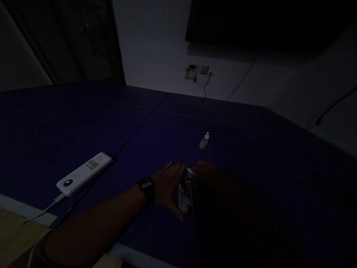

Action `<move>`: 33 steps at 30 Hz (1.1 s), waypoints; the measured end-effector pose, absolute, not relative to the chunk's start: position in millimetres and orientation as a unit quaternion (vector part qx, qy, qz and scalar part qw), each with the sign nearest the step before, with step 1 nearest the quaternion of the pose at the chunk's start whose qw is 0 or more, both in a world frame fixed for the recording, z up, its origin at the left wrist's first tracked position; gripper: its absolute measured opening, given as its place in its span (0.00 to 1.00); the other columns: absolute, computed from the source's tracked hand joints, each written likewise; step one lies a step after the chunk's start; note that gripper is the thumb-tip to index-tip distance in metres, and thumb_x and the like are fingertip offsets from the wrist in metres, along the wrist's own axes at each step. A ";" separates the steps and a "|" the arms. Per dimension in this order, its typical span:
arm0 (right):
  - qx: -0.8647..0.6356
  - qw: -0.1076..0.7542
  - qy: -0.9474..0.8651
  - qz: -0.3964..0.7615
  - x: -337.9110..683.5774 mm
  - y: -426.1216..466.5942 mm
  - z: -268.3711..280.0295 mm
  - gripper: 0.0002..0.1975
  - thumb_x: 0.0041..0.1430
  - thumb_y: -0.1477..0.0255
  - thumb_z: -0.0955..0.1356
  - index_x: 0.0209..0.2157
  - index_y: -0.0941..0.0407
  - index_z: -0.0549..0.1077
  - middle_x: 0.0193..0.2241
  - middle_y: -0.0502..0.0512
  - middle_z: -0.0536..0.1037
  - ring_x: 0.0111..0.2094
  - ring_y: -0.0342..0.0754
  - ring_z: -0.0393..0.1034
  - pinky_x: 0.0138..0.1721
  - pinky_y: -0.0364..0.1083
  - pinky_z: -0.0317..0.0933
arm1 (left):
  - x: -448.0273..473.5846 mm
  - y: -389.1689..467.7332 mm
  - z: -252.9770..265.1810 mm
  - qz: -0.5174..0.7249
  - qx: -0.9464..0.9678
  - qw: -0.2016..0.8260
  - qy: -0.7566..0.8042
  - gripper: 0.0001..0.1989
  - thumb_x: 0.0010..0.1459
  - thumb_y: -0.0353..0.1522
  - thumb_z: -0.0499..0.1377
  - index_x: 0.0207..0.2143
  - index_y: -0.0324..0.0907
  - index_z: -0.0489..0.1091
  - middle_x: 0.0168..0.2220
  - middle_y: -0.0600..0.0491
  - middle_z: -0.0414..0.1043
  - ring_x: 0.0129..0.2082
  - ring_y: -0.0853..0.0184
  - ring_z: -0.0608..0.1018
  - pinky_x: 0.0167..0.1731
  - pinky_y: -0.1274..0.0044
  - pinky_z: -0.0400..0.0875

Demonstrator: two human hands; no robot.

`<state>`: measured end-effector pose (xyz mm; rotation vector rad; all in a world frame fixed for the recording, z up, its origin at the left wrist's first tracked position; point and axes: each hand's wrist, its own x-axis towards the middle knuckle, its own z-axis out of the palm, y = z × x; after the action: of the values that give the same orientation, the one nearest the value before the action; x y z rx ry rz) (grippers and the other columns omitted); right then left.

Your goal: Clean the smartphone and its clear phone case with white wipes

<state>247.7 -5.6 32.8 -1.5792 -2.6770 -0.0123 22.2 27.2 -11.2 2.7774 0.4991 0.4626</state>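
Note:
A small flat rectangular thing with a greyish, streaky surface (pixel 183 199) lies on the dark blue surface; in this dim light its kind is unclear. My left hand (pixel 169 184), a dark watch on its wrist, rests along the left side of it, with fingers stretched out and thumb apart. At its far end my right hand (pixel 205 173) is closed on a crumpled white tissue-like piece (pixel 190 171). Much of my right hand and forearm is lost in shadow. Beyond the hands stands a small clear bottle with a white cap (pixel 204 142).
To the left a white power bank (pixel 85 174) lies with a white cable (pixel 41 213) plugged in. A thin dark line (pixel 139 126) runs across the blue surface (pixel 97 123). Sockets with cords (pixel 201 70) and a large black screen (pixel 259 26) are on the wall behind.

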 end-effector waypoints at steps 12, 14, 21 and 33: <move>-0.530 0.001 -0.847 0.046 252.1 -8.4 37.5 0.12 0.69 0.77 0.62 0.36 0.56 0.77 0.35 0.56 0.78 0.36 0.47 0.74 0.39 0.44 0.65 | 22.7 26.6 -14.0 0.166 0.961 0.131 0.176 0.76 0.32 0.74 0.55 0.68 0.27 0.43 0.66 0.24 0.53 0.66 0.36 0.61 0.65 0.50 0.51; -0.515 0.008 -0.856 0.053 252.6 -7.2 38.2 0.12 0.69 0.76 0.62 0.37 0.55 0.77 0.35 0.55 0.78 0.36 0.47 0.73 0.40 0.44 0.65 | 22.7 26.7 -14.4 0.174 0.961 0.129 0.175 0.75 0.32 0.74 0.55 0.68 0.27 0.43 0.66 0.24 0.54 0.66 0.36 0.62 0.65 0.50 0.52; -0.532 0.039 -0.845 0.039 248.5 -9.3 26.1 0.14 0.69 0.78 0.60 0.37 0.55 0.76 0.36 0.56 0.77 0.37 0.47 0.73 0.41 0.46 0.66 | 22.7 25.7 -12.0 0.158 0.964 0.119 0.176 0.75 0.34 0.74 0.54 0.69 0.27 0.42 0.67 0.24 0.53 0.66 0.37 0.60 0.65 0.50 0.51; -0.544 0.053 -0.833 0.081 251.8 -13.0 26.3 0.13 0.69 0.77 0.61 0.37 0.55 0.78 0.37 0.56 0.78 0.38 0.48 0.74 0.41 0.45 0.67 | 22.8 23.9 -15.3 0.168 0.964 0.101 0.180 0.75 0.35 0.74 0.52 0.68 0.26 0.42 0.67 0.25 0.53 0.68 0.38 0.58 0.65 0.53 0.51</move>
<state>251.8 -13.0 26.3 -1.6554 -2.5330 0.2475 22.8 23.9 -15.3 2.8484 0.5332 0.4972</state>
